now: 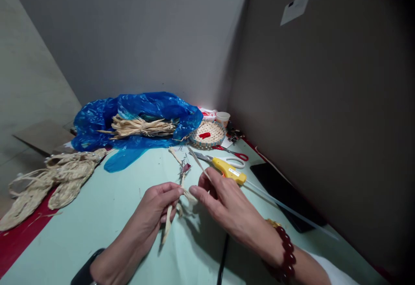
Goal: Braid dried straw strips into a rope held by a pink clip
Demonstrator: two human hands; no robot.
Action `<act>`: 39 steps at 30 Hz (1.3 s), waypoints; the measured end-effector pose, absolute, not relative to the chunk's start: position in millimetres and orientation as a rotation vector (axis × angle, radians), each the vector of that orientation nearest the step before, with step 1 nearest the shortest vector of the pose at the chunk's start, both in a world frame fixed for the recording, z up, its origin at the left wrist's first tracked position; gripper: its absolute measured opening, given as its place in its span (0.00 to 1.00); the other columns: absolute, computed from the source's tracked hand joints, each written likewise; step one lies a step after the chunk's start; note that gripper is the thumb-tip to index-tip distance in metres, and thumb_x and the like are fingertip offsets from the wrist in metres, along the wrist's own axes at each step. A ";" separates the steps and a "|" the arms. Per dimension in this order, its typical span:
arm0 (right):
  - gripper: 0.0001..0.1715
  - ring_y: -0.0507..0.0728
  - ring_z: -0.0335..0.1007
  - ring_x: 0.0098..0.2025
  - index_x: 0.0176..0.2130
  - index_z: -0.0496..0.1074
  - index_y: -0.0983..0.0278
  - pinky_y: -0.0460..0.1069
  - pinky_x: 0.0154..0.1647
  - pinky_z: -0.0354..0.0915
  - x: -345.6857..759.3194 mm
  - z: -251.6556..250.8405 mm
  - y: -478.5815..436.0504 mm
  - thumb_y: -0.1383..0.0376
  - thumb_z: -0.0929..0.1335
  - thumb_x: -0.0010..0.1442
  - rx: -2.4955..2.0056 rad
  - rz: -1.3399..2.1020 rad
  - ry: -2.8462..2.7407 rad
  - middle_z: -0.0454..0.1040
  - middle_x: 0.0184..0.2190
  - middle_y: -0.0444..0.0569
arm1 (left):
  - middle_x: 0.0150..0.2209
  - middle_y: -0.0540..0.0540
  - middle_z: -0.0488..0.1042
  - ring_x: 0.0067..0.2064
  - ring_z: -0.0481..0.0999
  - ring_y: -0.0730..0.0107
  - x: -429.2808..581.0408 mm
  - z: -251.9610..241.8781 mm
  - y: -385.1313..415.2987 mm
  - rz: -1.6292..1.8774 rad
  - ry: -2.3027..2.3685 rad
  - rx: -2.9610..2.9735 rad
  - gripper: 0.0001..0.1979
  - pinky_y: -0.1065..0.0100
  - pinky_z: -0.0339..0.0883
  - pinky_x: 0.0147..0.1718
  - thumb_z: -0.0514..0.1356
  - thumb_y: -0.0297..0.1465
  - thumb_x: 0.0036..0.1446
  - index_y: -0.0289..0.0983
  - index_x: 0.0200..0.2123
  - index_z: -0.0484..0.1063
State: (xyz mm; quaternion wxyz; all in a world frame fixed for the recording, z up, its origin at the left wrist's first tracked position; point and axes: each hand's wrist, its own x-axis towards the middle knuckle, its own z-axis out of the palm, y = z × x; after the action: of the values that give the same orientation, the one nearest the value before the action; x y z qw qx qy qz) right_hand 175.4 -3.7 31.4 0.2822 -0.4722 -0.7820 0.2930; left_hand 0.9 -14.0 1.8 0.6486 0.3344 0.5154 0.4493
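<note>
My left hand (pixel 154 209) and my right hand (pixel 223 203) meet over the pale green table (pixel 97 216), both pinching thin dried straw strips (pixel 181 190). The left fingers are closed on strips that hang down toward the table (pixel 167 228). The right fingers pinch a long strip (pixel 199 164) that sticks up and away. A small metal clip with a dark red part (pixel 186 166) sits on the strips just beyond my fingers. My right wrist wears a dark red bead bracelet (pixel 285 254).
A yellow glue gun (pixel 228 171) and red-handled scissors (pixel 233 154) lie behind my right hand. A small woven basket (pixel 207 133) with a red item, a blue plastic bag (pixel 142 116) with straw, woven straw pieces (pixel 55 177) at left, a dark phone (pixel 282 190) at right.
</note>
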 end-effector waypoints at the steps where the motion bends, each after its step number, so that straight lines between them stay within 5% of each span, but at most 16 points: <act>1: 0.18 0.53 0.58 0.26 0.28 0.58 0.61 0.49 0.29 0.52 177.2 35.0 -5.6 0.55 0.59 0.67 -1.267 0.741 -2.104 0.64 0.23 0.42 | 0.20 0.55 0.64 0.19 0.56 0.82 1.1 1.7 -14.0 1.025 1.178 0.757 0.08 0.79 0.51 0.18 0.66 0.33 0.47 0.34 0.26 0.72; 4: 0.24 0.53 0.57 0.25 0.25 0.56 0.61 0.49 0.28 0.52 181.0 38.9 -11.1 0.55 0.53 0.70 -1.245 0.790 -2.150 0.62 0.21 0.42 | 0.22 0.53 0.67 0.20 0.58 0.82 1.9 0.8 -13.8 1.026 1.181 0.750 0.09 0.79 0.54 0.19 0.66 0.33 0.47 0.34 0.27 0.73; 11: 0.11 0.56 0.64 0.37 0.42 0.63 0.59 0.50 0.38 0.57 182.2 30.8 -8.6 0.57 0.58 0.68 -1.258 0.867 -2.082 0.70 0.33 0.44 | 0.22 0.54 0.66 0.20 0.57 0.82 -1.0 -5.3 -11.7 0.995 1.108 0.754 0.07 0.79 0.55 0.20 0.65 0.32 0.49 0.35 0.26 0.73; 17: 0.27 0.54 0.62 0.28 0.28 0.66 0.62 0.49 0.33 0.54 182.9 34.3 0.1 0.54 0.53 0.69 -1.301 0.785 -2.093 0.66 0.23 0.43 | 0.22 0.54 0.64 0.20 0.55 0.83 -2.7 -4.8 -13.0 0.977 1.100 0.770 0.08 0.80 0.51 0.18 0.66 0.33 0.50 0.35 0.27 0.72; 23: 0.11 0.54 0.62 0.26 0.44 0.66 0.63 0.48 0.29 0.54 181.9 22.2 -3.9 0.67 0.58 0.66 -1.284 0.786 -2.200 0.67 0.23 0.43 | 0.25 0.53 0.64 0.23 0.60 0.81 -3.6 -7.2 -13.3 0.995 1.045 0.793 0.09 0.78 0.57 0.22 0.65 0.34 0.52 0.34 0.29 0.72; 30: 0.10 0.53 0.58 0.25 0.35 0.63 0.63 0.47 0.26 0.51 183.5 19.0 -12.0 0.77 0.59 0.56 -1.306 0.755 -2.352 0.65 0.25 0.45 | 0.25 0.54 0.62 0.23 0.58 0.82 -5.6 -10.2 -11.5 1.004 1.018 0.779 0.09 0.79 0.57 0.23 0.66 0.34 0.51 0.35 0.29 0.72; 35: 0.10 0.50 0.53 0.23 0.30 0.59 0.62 0.46 0.24 0.49 182.4 15.2 -8.8 0.76 0.58 0.57 -1.273 0.791 -2.427 0.64 0.23 0.43 | 0.25 0.53 0.63 0.23 0.59 0.81 -6.4 -11.6 -10.6 1.010 1.047 0.773 0.09 0.79 0.56 0.22 0.66 0.34 0.51 0.35 0.30 0.72; 39: 0.11 0.51 0.59 0.27 0.33 0.62 0.63 0.45 0.27 0.52 179.9 14.4 -10.6 0.74 0.56 0.61 -1.251 0.860 -2.356 0.67 0.27 0.45 | 0.25 0.53 0.64 0.22 0.58 0.82 -3.9 -8.7 -11.6 1.000 1.048 0.791 0.09 0.79 0.53 0.21 0.66 0.34 0.50 0.34 0.30 0.72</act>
State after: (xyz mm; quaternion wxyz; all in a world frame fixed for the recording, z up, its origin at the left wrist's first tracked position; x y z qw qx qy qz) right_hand 179.9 -10.6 14.4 0.1688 -0.4399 -0.8285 0.3025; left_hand -3.9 -11.6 -8.7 0.6784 0.3520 0.4667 0.4450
